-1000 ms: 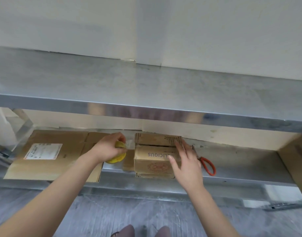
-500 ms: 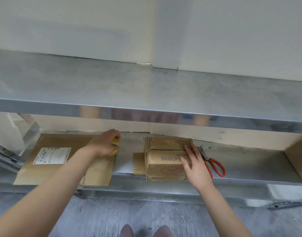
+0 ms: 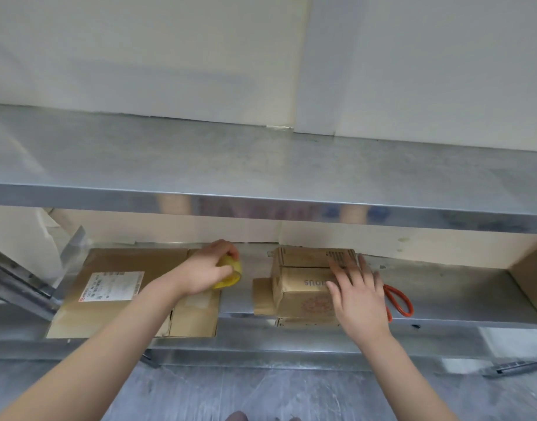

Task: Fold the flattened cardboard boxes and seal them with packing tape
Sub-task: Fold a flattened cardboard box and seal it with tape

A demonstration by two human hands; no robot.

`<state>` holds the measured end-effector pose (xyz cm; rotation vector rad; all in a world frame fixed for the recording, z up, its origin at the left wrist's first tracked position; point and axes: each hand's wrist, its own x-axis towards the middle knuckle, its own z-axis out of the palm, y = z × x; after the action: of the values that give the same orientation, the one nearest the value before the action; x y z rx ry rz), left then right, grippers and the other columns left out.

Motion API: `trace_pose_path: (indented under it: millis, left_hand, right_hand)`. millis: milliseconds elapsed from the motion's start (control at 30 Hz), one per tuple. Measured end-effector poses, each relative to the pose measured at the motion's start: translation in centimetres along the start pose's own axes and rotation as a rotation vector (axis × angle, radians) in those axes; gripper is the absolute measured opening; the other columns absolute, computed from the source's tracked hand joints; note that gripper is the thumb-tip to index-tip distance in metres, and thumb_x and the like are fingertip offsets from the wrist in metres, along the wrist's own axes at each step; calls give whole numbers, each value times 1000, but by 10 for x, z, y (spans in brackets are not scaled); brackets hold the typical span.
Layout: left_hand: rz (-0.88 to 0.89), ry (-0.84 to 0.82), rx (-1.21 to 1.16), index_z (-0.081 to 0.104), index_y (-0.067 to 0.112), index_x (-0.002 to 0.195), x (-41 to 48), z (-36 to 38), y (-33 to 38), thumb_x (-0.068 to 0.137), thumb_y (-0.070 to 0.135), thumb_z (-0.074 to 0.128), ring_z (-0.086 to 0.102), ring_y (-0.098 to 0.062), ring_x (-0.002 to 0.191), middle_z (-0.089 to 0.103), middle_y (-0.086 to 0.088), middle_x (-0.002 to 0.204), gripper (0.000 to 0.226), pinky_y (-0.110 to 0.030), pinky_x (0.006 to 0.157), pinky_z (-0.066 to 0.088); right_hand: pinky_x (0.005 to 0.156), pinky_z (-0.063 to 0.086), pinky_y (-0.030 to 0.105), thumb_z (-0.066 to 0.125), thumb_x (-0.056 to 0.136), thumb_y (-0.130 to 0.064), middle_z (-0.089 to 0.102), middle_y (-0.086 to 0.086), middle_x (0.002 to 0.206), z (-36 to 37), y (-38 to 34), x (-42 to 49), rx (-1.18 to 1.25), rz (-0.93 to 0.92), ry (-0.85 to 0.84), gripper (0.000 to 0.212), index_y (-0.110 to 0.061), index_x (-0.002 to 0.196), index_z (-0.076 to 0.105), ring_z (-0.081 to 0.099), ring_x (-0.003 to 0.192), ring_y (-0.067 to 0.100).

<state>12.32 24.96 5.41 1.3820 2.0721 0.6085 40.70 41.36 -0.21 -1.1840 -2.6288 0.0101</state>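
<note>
Grey floor [image 3: 261, 390] fills the bottom edge. In the lower middle of the frame the left hand [image 3: 205, 270] curls its fingers around a yellow tape roll [image 3: 230, 273], by the right edge of a flattened cardboard box [image 3: 145, 259] that lies at lower left on the lower shelf [image 3: 458, 293]. Right of centre, the right hand [image 3: 357, 287] lies flat, fingers straight and spread, on top of a folded box [image 3: 300, 287]. Red-handled scissors [image 3: 398, 302] lie just beside that box, on its right. Above runs the upper shelf [image 3: 261, 165], then a pale wall [image 3: 170, 56].
</note>
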Motion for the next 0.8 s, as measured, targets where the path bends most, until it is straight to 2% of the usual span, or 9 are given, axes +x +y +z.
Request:
trace_pose_path:
  millis: [100,267,400,467,567,667,733,800]
  left_hand:
    - [61,20,13,53,25,106,-6,2,-2,82,29,58,49,-12,98,52,6,108,25,-10,77,34]
    - [179,86,91,57,21,107,-19,13,-6,87,23,66,49,-8,98,55,6,108,22,-3,79,30]
    - [248,107,110,57,27,102,-31,22,-11,84,24,68,48,-5,97,50,9,103,22,-13,85,33]
    - [282,138,115,59,23,103,-37,24,-13,82,22,70,47,-4,95,49,9,102,24,-10,86,32]
    - [303,169,123,60,21,105,-44,27,-17,80,21,73,46,-1,94,47,10,103,28,-6,86,30]
    - [271,209,98,56,24,115,-52,30,-22,78,22,77,47,5,94,48,12,106,43,-12,87,38]
    - [193,235,15,46,30,128,-57,31,-27,73,23,81,48,9,89,52,13,102,66,-6,80,38]
    - [145,246,-16,40,35,132,-58,30,-35,68,24,84,50,7,82,54,11,94,78,-7,73,38]
  right_hand:
    - [101,42,49,34,94,-46,62,4,127,-12,-41,-3,56,-93,42,47,-24,123,64,44,128,29]
    - [98,45,38,35,92,-56,63,-6,122,-15,-119,-8,319,-153,-67,51,-25,123,62,49,123,19]
    - [91,45,34,30,87,-61,65,-6,115,-7,-152,-10,437,-109,-148,57,-26,117,63,52,113,18]
    - [82,45,31,37,86,-57,67,-7,105,-2,-160,-11,510,-63,-139,47,-25,109,63,54,102,17]
    - [71,43,26,59,90,-37,66,-10,90,4,-168,-12,628,-3,-88,15,-23,96,61,58,89,13]
    - [71,46,25,66,90,-26,66,-9,83,6,-175,-11,708,46,-94,6,-22,88,62,59,81,10]
    - [72,47,25,67,89,-23,66,-6,81,6,-178,-10,773,74,-111,9,-23,83,60,60,78,10]
    - [71,45,24,66,90,-21,65,-6,80,5,-182,-11,790,40,-143,11,-23,82,58,58,77,10]
